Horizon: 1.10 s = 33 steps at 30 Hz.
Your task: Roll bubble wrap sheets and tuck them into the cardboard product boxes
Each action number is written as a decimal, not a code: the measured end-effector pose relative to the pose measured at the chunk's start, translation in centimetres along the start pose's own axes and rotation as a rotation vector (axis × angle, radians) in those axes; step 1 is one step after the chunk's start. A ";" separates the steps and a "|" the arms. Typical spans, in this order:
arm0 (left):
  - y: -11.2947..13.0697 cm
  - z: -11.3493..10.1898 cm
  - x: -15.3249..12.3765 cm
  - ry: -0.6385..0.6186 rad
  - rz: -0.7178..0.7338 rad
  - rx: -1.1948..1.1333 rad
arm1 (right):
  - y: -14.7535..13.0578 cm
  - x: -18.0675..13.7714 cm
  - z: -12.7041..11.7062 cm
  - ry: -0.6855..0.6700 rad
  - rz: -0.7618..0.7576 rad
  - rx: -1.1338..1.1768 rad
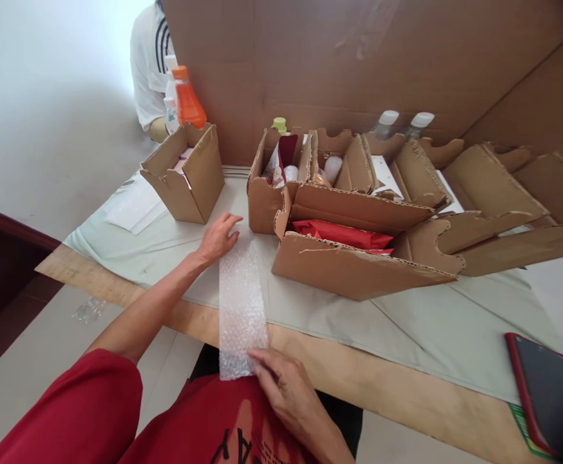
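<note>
My sleeve (93, 406) is deep red, and so is my shirt (223, 419), which carries dark lettering. The bubble wrap (239, 303) is clear and whitish, dotted all over with small round bubbles. The table cover (431, 322) is pale grey-green, over a light wood table edge (407, 386). The cardboard boxes (349, 264) are plain brown. One holds a bright red packet (339, 233). A bottle (187, 96) is orange with an orange cap. The phone (547, 393) has a red case and a black screen. A person's shirt (149, 64) is white with black stripes.
</note>
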<state>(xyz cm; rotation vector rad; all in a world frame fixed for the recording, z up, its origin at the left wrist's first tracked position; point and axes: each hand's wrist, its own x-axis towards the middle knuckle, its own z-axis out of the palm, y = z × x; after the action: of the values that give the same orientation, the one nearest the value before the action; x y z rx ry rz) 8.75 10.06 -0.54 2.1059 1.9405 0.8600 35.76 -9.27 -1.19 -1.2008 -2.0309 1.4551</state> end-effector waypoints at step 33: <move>-0.1 1.5 -6.5 -0.285 0.165 0.220 | -1.7 1.6 2.4 -0.435 0.022 0.175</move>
<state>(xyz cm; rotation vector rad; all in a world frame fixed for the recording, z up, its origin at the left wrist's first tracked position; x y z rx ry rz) 9.45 4.32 -3.81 2.3847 1.8027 0.3539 32.46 -9.58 -0.91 -0.8953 -2.0978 1.9982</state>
